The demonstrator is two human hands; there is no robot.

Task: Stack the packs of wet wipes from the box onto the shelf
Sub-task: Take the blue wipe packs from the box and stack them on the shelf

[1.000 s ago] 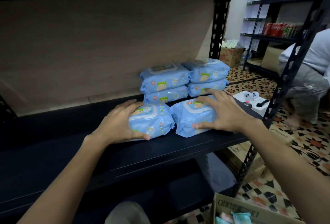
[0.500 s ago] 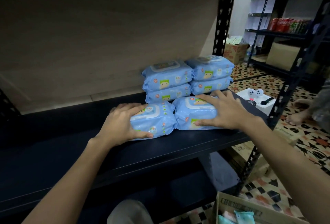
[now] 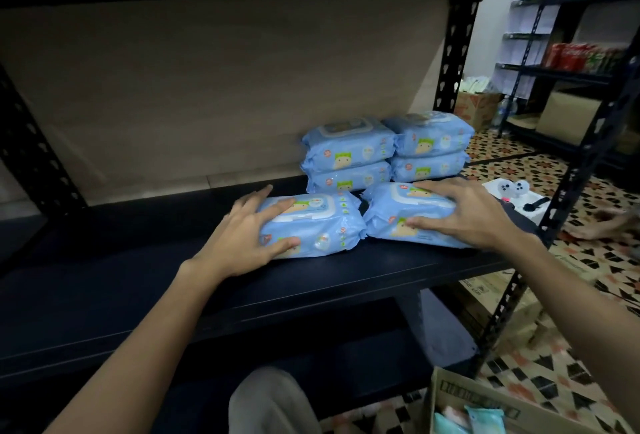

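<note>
- Step in hand: setting two packs on the shelf [image 3: 311, 281], in front of the two stacked pairs [image 3: 388, 153].
- The left hand [image 3: 242, 243] clasps the left pack [image 3: 318, 225]; the right hand [image 3: 474, 215] clasps the right pack [image 3: 408, 215].
- Next, I judge: let go of both, then reach to the box [image 3: 450, 395] at lower right for more.

1. The box [image 3: 485, 402] is cut off by the bottom edge.
2. Print on the wet-wipe packs [image 3: 349, 153] is too blurred to read.
3. Far-shelf goods [image 3: 588, 56], perhaps snack packets, stay unclear.
</note>
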